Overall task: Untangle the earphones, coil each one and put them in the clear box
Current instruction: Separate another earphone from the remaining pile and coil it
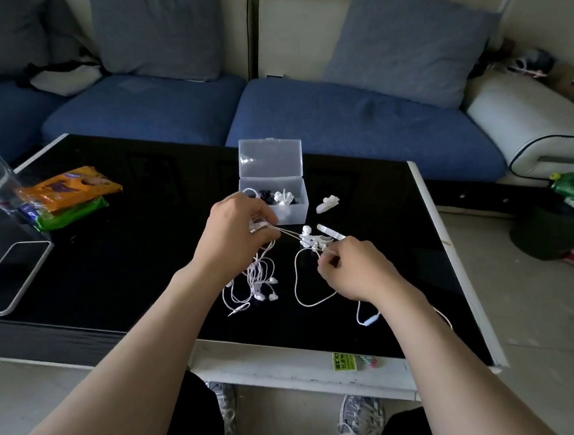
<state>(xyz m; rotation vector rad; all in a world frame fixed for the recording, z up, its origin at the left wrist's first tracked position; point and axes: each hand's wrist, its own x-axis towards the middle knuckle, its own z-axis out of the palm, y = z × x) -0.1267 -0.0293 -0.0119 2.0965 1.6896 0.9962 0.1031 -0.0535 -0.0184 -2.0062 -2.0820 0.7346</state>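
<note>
The left hand (235, 231), just left of the frame's centre, has its fingers curled round the top of the earphone tangle (258, 281). The tangle's loops, earbuds and 1 jack plug hang from that grip and pool on the black surface (128, 264) right below it. From the same grip 1 taut cord (292, 237) runs to the right and slightly down the frame, its long axis close to horizontal. The clear box (290, 213) stands just above this line with its lid upright and open, and black and white earphones are already inside. The left hand overlaps the box's lower left corner, though whether they touch cannot be told. That makes it the nearer hand to the box. The cord ends at the right hand (355, 270), right of centre, which pinches it between thumb and forefinger beside a cluster of white earbuds (310, 241), the other fingers folded in. A slack loop (298, 285) lies under that wrist. Both forearms reach in from the bottom edge, wrists raised off the surface. The coming move likely turns on that cord line: drawing the hands apart along it should slide 1 earphone free of the bundle.
</note>
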